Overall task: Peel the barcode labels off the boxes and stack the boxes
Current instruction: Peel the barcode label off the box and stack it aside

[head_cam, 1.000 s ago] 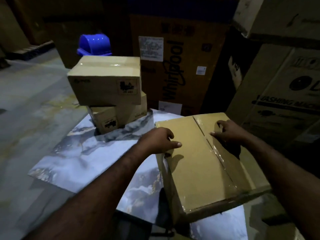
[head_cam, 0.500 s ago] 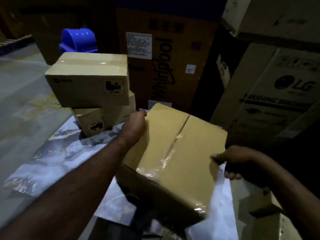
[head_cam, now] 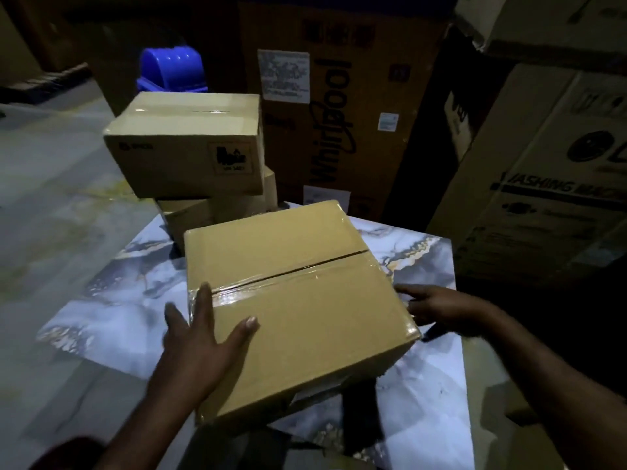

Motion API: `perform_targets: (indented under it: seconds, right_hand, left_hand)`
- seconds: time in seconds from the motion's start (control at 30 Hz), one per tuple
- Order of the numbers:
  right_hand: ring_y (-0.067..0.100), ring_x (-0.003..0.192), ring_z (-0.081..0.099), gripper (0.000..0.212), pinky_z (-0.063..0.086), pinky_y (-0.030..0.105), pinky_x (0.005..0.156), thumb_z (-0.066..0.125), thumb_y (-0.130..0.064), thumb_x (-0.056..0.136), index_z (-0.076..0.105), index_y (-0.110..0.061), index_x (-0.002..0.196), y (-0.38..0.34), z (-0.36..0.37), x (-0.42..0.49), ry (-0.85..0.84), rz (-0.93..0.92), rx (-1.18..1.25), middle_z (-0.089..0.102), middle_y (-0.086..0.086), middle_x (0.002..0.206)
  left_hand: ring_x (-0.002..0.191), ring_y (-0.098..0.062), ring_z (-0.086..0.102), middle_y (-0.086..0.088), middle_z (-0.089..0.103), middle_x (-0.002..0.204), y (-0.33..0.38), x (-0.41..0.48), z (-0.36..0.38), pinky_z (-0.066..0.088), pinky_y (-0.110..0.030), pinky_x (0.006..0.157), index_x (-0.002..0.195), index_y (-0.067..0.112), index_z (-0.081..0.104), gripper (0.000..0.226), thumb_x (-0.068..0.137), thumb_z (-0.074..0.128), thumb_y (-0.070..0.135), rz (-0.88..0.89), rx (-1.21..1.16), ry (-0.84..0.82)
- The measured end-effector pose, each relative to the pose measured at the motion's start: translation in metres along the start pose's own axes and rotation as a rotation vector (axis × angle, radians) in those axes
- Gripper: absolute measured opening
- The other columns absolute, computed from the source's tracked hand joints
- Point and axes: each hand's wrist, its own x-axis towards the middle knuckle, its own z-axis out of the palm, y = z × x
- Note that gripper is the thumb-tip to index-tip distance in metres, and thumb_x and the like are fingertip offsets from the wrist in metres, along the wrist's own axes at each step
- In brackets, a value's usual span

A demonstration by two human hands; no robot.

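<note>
A dim storeroom, seen from head height looking down. A tall brown Whirlpool carton [head_cam: 339, 130] stands at the back, with a white label [head_cam: 283, 76] on its face. To its right is a washing machine carton [head_cam: 543, 198]. In front of both is a table [head_cam: 112, 313] with a marbled blue and white top.

At the near middle of the table is the near box [head_cam: 305, 317], plain brown cardboard. Clear tape [head_cam: 288, 273] runs across the seam on its top. Whether it rests flat on the table or is lifted slightly cannot be told.

At the far left corner of the table, two smaller brown boxes are stacked. The top box [head_cam: 183, 144] sits askew on the lower box [head_cam: 190, 218], with a printed black mark on its front. Behind the stack is a blue bin [head_cam: 171, 71].

Both hands are on the near box. The left hand [head_cam: 200, 337] is spread wide, with its thumb lying on the box top and its fingers reaching along the left edge. The right hand [head_cam: 437, 307] has straight fingers laid against the right side of the box.
</note>
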Motion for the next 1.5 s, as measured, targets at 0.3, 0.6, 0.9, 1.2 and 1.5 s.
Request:
perform_targets:
  seconds: [0.3,0.6,0.9,1.2,1.5]
  right_hand:
    - [0.039,0.071,0.062,0.066,0.053,0.038,0.061,0.053,-0.063,0.087,0.071,-0.001,0.096,-0.084,-0.008,-0.06,0.267,-0.34,0.128,0.062,0.024,0.079]
    - [0.021,0.083,0.073,0.061,0.06,0.05,0.077,0.054,-0.073,0.076,0.068,-0.023,0.109,-0.104,-0.001,-0.067,0.363,-0.495,-0.062,0.075,0.004,0.092]
    - [0.02,0.147,0.018,0.063,0.027,0.047,0.117,0.053,-0.032,0.093,0.027,-0.029,0.15,-0.145,0.044,-0.053,0.742,-0.691,-0.435,0.024,0.0,0.159]
    - [0.023,0.142,0.025,0.047,0.031,0.051,0.106,0.043,-0.043,0.088,0.044,-0.028,0.132,-0.163,0.092,-0.039,1.047,-0.674,-0.49,0.046,-0.004,0.139]
    - [0.022,0.144,0.023,0.047,0.032,0.049,0.107,0.044,-0.045,0.091,0.043,-0.028,0.136,-0.165,0.091,-0.03,1.1,-0.641,-0.532,0.045,-0.003,0.143]
  left_hand:
    - [0.114,-0.028,0.053,-0.011,0.048,0.143,0.052,0.008,-0.111,0.048,-0.039,0.081,0.146,0.03,0.039,0.073,0.082,0.064,0.054,0.139,-0.497,0.13]
    - [0.085,-0.024,0.065,-0.006,0.067,0.093,0.082,0.019,-0.141,0.053,-0.037,0.07,0.1,0.021,0.065,0.037,0.091,0.055,0.055,0.275,-0.441,0.205]
    - [0.122,-0.02,0.05,0.003,0.059,0.128,0.058,0.035,-0.104,0.048,-0.049,0.096,0.126,0.025,0.059,0.036,0.097,0.048,0.042,0.497,-0.014,0.67]
    - [0.146,-0.022,0.025,0.003,0.047,0.146,0.058,0.021,-0.092,0.013,-0.067,0.114,0.132,0.027,0.056,0.047,0.092,0.047,0.051,0.726,0.26,0.62]
    - [0.137,-0.015,0.037,0.01,0.054,0.128,0.077,0.016,-0.084,0.015,-0.069,0.112,0.116,0.029,0.063,0.033,0.091,0.05,0.047,0.74,0.159,0.589]
